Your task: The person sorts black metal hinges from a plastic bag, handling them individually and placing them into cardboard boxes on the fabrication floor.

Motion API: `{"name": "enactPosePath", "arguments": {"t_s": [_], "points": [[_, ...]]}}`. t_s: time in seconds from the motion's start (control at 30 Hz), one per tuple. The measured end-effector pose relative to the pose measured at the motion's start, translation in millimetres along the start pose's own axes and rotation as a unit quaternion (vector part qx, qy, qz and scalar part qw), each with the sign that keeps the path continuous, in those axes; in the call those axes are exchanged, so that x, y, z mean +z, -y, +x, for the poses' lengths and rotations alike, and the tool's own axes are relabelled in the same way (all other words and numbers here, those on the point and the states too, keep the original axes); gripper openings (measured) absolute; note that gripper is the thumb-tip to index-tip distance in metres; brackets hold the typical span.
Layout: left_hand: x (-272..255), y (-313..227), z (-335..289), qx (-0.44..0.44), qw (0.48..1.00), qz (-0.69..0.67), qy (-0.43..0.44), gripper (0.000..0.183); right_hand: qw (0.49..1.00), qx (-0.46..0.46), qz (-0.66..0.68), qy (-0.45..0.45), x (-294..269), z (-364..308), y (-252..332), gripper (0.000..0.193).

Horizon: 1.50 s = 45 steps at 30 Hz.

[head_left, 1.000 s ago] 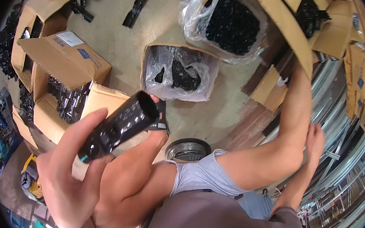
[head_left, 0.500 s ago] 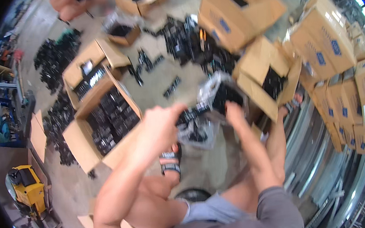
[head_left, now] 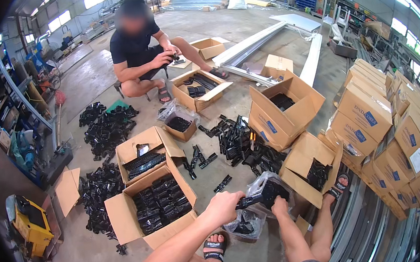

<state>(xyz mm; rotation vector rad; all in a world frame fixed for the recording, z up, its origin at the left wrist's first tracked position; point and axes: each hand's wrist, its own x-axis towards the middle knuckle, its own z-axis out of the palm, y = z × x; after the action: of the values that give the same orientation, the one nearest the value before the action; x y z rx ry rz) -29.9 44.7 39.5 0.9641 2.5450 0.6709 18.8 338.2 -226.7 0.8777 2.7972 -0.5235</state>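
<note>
My left hand (head_left: 225,204) is closed around one end of a glossy black part (head_left: 249,201), a short bar whose far end reaches the mouth of a clear plastic bag (head_left: 263,180). Dark black pieces (head_left: 275,189) show inside that bag. My right hand (head_left: 279,206) is at the bag's near side, fingers curled against the black pieces; what exactly it grips is hidden. A second clear bag (head_left: 246,227) with black parts lies on the floor below my hands.
Open cartons of black parts stand left (head_left: 154,233) and right (head_left: 302,165). Loose black parts (head_left: 239,141) are heaped between them. Stacked cartons (head_left: 358,117) and long metal profiles (head_left: 362,217) line the right. Across from me a seated person (head_left: 134,50) handles a small black part.
My view has tilted up, bringing the seated person and the far workshop into the picture. My left hand still holds the black part, and my right hand stays at the bag.
</note>
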Motion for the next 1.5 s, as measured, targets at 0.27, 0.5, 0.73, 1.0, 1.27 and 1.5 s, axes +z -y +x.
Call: {"name": "enactPosePath", "arguments": {"t_s": [0.27, 0.5, 0.73, 1.0, 1.27, 1.5], "points": [[-7, -19, -3, 0.022, 0.999, 0.033, -0.024, 0.055, 0.657, 0.122, 0.724, 0.169, -43, -58, 0, 0.034], [21, -32, 6, 0.073, 0.994, 0.06, -0.051, 0.049, 0.775, -0.099, 0.623, -0.043, -176, -155, 30, 0.023], [8, -65, -8, 0.107, 0.992, 0.051, -0.045, 0.048, 0.868, -0.29, 0.388, -0.11, -234, -193, 86, 0.019], [12, -70, -19, 0.103, 0.989, 0.091, -0.049, 0.048, 0.869, -0.429, 0.156, -0.191, -229, -196, 89, 0.011], [-2, -72, -26, 0.119, 0.99, 0.049, -0.056, 0.051, 0.873, -0.406, 0.192, -0.191, -230, -200, 95, 0.016], [-24, -83, -28, 0.117, 0.993, -0.013, -0.018, 0.073, 0.762, -0.123, 0.635, -0.031, -209, -175, 68, 0.04]]}}
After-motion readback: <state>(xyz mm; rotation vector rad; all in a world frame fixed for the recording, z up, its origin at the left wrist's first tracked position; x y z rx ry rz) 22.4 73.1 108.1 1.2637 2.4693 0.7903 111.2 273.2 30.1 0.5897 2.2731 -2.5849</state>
